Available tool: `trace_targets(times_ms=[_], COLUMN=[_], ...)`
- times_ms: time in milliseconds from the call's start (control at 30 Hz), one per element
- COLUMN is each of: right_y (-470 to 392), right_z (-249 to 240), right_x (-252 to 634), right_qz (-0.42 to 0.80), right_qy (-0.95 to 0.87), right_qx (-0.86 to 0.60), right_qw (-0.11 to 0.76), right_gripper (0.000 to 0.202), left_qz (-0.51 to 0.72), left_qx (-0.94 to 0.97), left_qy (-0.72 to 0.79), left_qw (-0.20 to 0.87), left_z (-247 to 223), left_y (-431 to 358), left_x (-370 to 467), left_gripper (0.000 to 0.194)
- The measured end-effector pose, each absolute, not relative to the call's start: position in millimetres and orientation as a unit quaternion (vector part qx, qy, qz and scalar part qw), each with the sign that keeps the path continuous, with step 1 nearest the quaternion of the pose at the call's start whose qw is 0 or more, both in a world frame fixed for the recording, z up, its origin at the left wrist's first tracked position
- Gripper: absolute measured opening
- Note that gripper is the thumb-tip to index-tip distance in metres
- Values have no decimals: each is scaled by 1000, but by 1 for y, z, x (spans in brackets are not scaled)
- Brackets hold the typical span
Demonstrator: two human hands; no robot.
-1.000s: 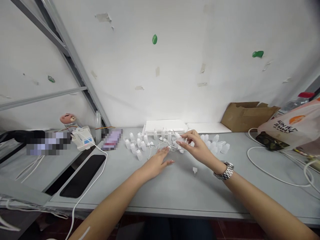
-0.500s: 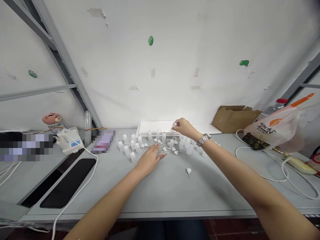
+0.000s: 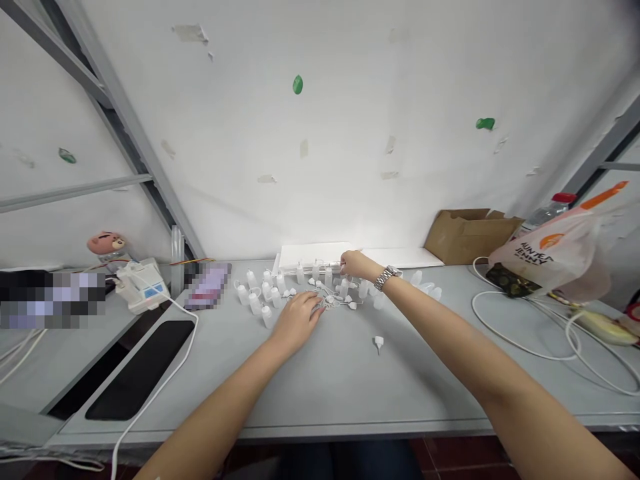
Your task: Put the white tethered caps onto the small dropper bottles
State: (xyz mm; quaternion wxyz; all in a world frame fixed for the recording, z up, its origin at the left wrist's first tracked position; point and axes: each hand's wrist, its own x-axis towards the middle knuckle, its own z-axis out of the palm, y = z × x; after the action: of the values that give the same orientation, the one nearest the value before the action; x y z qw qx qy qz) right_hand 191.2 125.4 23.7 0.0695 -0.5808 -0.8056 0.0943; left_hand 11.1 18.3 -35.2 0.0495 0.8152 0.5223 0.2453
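The right hand (image 3: 356, 265) is stretched to the far row of small white bottles (image 3: 320, 272), fingers pinched narrow around something tiny there; whether it is a bottle or only a cap is too small to tell. The left hand (image 3: 296, 321) lies flat and spread on the grey table (image 3: 320, 387), fingertips resting in the tangle of loose caps (image 3: 336, 301) just near of that row. More bottles stand in a cluster at far left (image 3: 257, 297), others lie tipped at right (image 3: 425, 283), and one stray nozzle tip (image 3: 379, 343) sits alone, nearer the person. To do this well, judging by the crowding, the pinch should stay low on one piece and lift straight up, since its neighbours stand almost touching and would topple easily; the flat left hand looks well placed to steady the caps.
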Motion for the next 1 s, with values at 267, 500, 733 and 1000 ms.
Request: trace_targets(times_ms=[267,500,733,1000], right_y=[114,67,54,46], right_z=[34,58,46,34], right_x=[199,241,305,319], right_qz=[49,-25,59,111], right_qy=[-803,-752,-652,-703], right_qx=[-578,-582,-695,-680], right_qw=[135,308,297,177], right_gripper=[22,22,17,24], left_qz=[270,293,277,241], left_qx=[809,816,825,802], left_qy=[519,493,492,543], left_qw=[58,70,40,57], left_z=[-40,-41,-45,-40], left_y=[22,20,23,26], left_x=[9,8,7,3], left_gripper=[26,31,26,19])
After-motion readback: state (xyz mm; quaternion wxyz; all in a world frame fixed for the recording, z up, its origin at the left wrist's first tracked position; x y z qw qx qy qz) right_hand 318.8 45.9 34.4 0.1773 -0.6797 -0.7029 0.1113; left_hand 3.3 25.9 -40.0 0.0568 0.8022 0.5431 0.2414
